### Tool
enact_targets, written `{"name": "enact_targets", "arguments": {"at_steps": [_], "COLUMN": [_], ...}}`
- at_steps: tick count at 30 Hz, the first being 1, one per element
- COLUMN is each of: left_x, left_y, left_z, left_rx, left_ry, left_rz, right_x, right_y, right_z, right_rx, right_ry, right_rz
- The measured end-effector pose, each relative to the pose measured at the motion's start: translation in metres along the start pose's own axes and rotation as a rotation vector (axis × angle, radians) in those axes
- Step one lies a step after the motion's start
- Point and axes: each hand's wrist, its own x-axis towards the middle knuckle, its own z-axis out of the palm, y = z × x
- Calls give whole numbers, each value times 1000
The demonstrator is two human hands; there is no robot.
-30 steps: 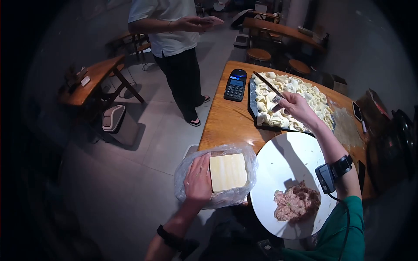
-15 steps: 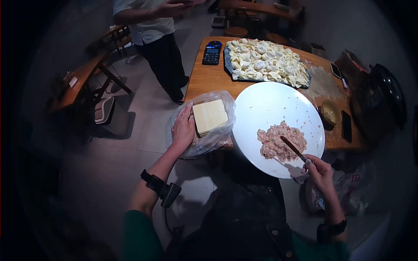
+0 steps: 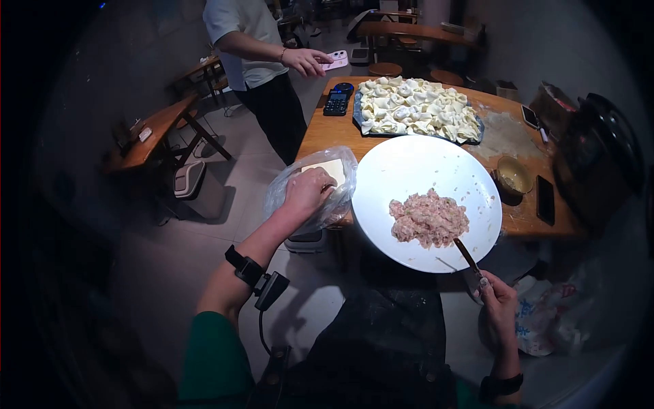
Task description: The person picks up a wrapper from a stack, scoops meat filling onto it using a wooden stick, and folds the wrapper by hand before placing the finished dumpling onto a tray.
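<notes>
My left hand [image 3: 310, 192] lies over a stack of square, pale wonton wrappers [image 3: 332, 169] inside a clear plastic bag [image 3: 279, 194]. Its fingers are curled down onto the top wrapper, and the fingertips are partly hidden. In my right hand [image 3: 499, 300] is a slim table knife [image 3: 466, 255] with a patterned handle, closed in the fingers. The knife's tip points at the minced meat filling [image 3: 430, 218], just past its lower right edge. That filling sits heaped on a large white plate [image 3: 388, 160] overhanging the table's near edge.
A dark tray [image 3: 357, 119] piled with folded wontons [image 3: 419, 109] stands behind the plate on the wooden table [image 3: 327, 136]. Nearby are a card terminal [image 3: 337, 101], a small bowl [image 3: 514, 175] and a phone [image 3: 544, 200]. A person [image 3: 252, 61] stands at the far left holding a pink phone [image 3: 335, 61].
My left hand has moved from the bag's side onto the top of the wrapper stack. The knife has drawn back from over the filling toward the plate's near edge. The other person's hand came lower.
</notes>
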Motion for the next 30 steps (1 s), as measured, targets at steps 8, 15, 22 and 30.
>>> {"name": "enact_targets", "arguments": {"at_steps": [8, 15, 22, 30], "left_x": [6, 7, 17, -28], "left_y": [4, 2, -49, 32], "left_z": [9, 11, 15, -31], "left_rx": [76, 104, -905, -2195], "left_ry": [-17, -55, 248, 120], "left_rz": [5, -13, -689, -870], "right_x": [4, 15, 26, 52], "right_y": [10, 13, -8, -17], "right_z": [4, 5, 2, 18], "right_rx": [-23, -55, -274, -708], "right_ry": [-12, -15, -33, 16], "right_rz": [19, -21, -110, -523]}}
